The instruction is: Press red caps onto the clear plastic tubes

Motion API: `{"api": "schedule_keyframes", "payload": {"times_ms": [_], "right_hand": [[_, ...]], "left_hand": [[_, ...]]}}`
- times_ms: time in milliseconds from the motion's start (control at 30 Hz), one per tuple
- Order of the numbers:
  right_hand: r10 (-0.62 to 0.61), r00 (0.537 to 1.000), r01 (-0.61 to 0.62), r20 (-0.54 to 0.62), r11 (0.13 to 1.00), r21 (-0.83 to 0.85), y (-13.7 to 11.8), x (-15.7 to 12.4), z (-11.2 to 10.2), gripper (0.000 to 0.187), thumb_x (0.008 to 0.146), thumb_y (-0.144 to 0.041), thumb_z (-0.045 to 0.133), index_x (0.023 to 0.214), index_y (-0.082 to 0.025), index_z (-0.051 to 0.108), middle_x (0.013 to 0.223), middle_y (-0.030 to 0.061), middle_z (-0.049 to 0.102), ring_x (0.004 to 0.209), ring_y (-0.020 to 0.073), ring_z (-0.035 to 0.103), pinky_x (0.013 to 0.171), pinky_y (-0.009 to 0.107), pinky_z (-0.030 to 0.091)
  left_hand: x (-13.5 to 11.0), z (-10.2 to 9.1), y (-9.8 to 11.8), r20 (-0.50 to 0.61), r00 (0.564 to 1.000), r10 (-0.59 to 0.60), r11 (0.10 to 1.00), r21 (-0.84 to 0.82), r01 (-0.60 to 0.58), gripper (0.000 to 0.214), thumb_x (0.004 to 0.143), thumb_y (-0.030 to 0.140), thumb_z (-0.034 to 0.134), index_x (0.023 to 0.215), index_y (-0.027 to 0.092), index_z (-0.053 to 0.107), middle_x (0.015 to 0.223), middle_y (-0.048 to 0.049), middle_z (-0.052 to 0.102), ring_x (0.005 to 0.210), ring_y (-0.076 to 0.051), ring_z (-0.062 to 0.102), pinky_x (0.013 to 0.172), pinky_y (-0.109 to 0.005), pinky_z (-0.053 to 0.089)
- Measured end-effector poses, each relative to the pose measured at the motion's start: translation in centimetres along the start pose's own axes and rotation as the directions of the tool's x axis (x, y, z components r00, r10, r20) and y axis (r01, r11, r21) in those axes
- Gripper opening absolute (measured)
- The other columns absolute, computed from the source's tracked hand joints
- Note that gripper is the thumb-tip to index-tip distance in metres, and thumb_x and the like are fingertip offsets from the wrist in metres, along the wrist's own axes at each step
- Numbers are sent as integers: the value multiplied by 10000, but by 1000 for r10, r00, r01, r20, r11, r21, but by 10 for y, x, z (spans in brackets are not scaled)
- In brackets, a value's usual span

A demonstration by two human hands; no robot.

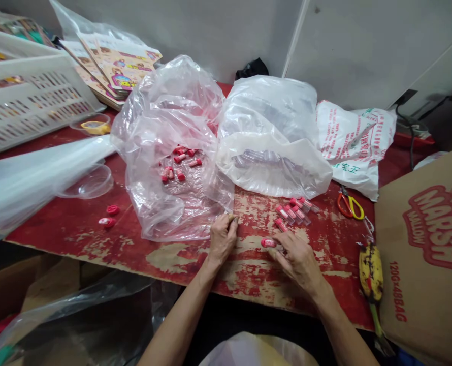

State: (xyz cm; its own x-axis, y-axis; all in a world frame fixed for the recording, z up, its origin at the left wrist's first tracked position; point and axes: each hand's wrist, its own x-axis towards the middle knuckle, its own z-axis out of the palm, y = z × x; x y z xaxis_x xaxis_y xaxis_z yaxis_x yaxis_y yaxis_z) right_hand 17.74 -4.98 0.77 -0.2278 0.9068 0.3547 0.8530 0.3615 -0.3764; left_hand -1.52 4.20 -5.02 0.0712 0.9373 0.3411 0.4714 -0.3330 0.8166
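Note:
My left hand [223, 238] is closed at the lower right corner of a clear plastic bag [172, 119], its fingertips pinched on the edge. Through the bag's open mouth show several small red-capped tubes [180, 158], lying loose. Between the fingertips of my right hand [296, 256] is a small tube with a red cap [268, 242], just above the worn tabletop. Beyond that hand lies a cluster of clear tubes with red caps [294, 211], with one more red-capped piece [281, 224] close to my fingers.
A white bag of clear tubes [271, 137] stands behind, beside a printed sack [353, 142]. Scissors [350, 205], a banana [370, 272] and a carton [424, 244] are at right. Leftward are a clear round lid [87, 182], two red pieces [107, 221] and a white basket [31, 96].

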Motion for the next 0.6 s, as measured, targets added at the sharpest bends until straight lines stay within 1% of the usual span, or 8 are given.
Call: {"api": "schedule_keyframes", "payload": {"times_ms": [100, 200, 267, 333, 433, 533, 600], "right_hand": [[-58, 998, 54, -28, 993, -107, 4, -3, 15, 229, 929, -272, 471, 1120, -184, 562, 960, 107, 637, 868, 229, 614, 759, 348, 498], [-86, 995, 74, -52, 979, -190, 8, -4, 34, 357, 939, -274, 435, 1269, -155, 501, 1003, 140, 632, 875, 252, 615, 743, 371, 514], [-82, 995, 69, -58, 978, -196, 9, -4, 45, 434, 939, -264, 427, 1357, -147, 421, 1009, 146, 620, 893, 264, 605, 747, 389, 523], [-71, 994, 58, -78, 985, -166, 8, -4, 52, 502, 935, -240, 428, 1421, -156, 331, 1008, 140, 607, 916, 267, 596, 752, 396, 533], [-59, 988, 42, -139, 992, -121, 6, -4, 58, 550, 934, -209, 428, 1455, -165, 256, 1024, 137, 599, 924, 256, 603, 751, 390, 549], [-76, 972, 59, -224, 995, -83, 4, -6, 58, 490, 931, -200, 458, 1405, -178, 336, 1026, 130, 622, 928, 243, 630, 761, 378, 561], [-76, 954, 74, -290, 997, -17, 2, -9, 54, 425, 922, -200, 495, 1337, -208, 407, 992, 103, 644, 895, 221, 652, 754, 356, 570]], "left_hand": [[0, 1, -1, 4, 1000, -8, 1000, 7, 8, 196, 876, 247, 443, 799, 196, 616, 729, -25, 599, 695, -154, 550, 679, -279, 412], [0, 1, -1, 15, 1000, -24, 1000, 0, 24, 194, 877, 257, 446, 799, 198, 613, 721, -22, 588, 691, -153, 545, 683, -279, 412], [0, 0, -1, 21, 1000, -22, 1000, -3, 22, 200, 880, 261, 442, 795, 200, 612, 714, -19, 581, 685, -151, 542, 678, -276, 409], [0, 0, 0, 20, 1000, -12, 1000, -4, 12, 209, 883, 263, 436, 777, 202, 606, 708, -16, 577, 682, -151, 540, 670, -272, 404], [1, -1, 2, 13, 1000, -3, 1000, 2, 3, 219, 881, 266, 435, 730, 203, 580, 684, -11, 558, 667, -149, 528, 651, -268, 393], [1, 0, 2, 3, 1000, -2, 1000, 5, 2, 215, 874, 263, 442, 710, 201, 566, 667, -8, 543, 650, -148, 518, 636, -270, 384], [1, 0, 3, -6, 1000, 0, 1000, -5, 0, 207, 869, 254, 447, 709, 199, 566, 668, -11, 546, 648, -150, 519, 635, -273, 384]]}}
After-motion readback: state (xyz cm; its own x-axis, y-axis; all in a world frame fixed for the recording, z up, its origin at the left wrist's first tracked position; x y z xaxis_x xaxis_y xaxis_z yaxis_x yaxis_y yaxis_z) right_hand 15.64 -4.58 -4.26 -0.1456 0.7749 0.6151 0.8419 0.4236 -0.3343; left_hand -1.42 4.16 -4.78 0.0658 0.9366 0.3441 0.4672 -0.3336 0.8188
